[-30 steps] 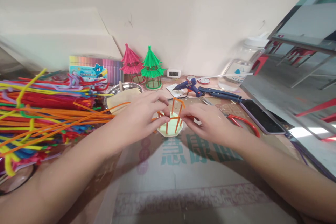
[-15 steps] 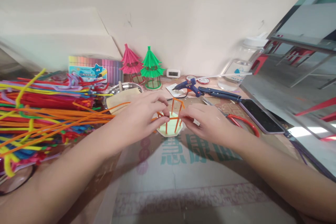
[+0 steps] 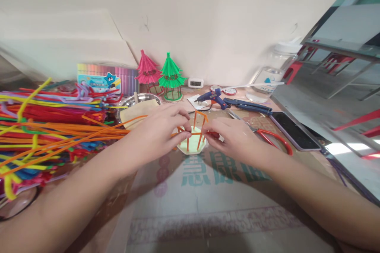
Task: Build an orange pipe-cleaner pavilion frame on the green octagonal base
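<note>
In front of me stands a small frame of orange pipe cleaners (image 3: 192,133), with upright posts and cross bars. Its posts rise from a pale green, many-sided base (image 3: 191,148). My left hand (image 3: 162,128) closes its thumb and fingertips on the frame's left side. From the other side, my right hand (image 3: 234,136) pinches the frame at its right edge, with the fingers curled in. The fingertips cover parts of the side posts. Under the base lies a printed sheet (image 3: 213,205) with green characters.
Many coloured pipe cleaners (image 3: 53,126) are heaped at left, beside a metal bowl (image 3: 145,98) and a marker set (image 3: 107,81). Pink (image 3: 147,69) and green (image 3: 172,73) pagoda models stand behind. At right lie a glue gun (image 3: 213,97), red-handled scissors (image 3: 276,138), a phone (image 3: 295,132) and a bottle (image 3: 268,75).
My right hand's fingertips have shifted very slightly at the frame's right edge. The left hand, frame and base look the same.
</note>
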A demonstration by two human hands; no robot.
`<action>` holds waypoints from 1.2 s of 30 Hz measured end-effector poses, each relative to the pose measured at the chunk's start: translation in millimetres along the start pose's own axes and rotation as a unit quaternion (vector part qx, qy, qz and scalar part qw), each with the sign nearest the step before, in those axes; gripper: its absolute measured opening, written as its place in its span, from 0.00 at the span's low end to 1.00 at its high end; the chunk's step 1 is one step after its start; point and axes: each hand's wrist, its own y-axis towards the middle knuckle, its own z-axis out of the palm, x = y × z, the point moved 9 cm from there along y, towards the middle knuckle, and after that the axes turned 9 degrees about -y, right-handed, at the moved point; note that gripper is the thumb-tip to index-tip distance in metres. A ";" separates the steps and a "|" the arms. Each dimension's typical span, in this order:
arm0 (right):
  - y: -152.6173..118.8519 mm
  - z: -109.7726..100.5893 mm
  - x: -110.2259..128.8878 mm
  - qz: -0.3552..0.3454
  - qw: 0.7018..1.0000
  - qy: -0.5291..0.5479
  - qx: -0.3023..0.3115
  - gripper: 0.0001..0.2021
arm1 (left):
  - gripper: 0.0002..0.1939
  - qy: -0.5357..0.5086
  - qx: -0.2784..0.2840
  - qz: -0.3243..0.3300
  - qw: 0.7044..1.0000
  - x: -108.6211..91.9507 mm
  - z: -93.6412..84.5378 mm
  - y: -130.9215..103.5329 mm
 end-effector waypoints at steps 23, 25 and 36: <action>2.0 -22.1 0.9 0.030 0.997 -0.015 -0.076 0.04 | 0.14 -0.018 -0.077 -0.003 0.997 -17.0 0.1 -2.6; 1.3 -29.4 0.2 0.031 0.995 -0.009 -0.096 0.03 | 0.15 -0.028 -0.104 0.002 0.994 -21.7 0.9 -4.3; 0.0 -45.3 -3.6 0.050 0.988 0.015 -0.147 0.04 | 0.30 -0.063 -0.097 0.009 0.993 -43.8 22.4 -13.1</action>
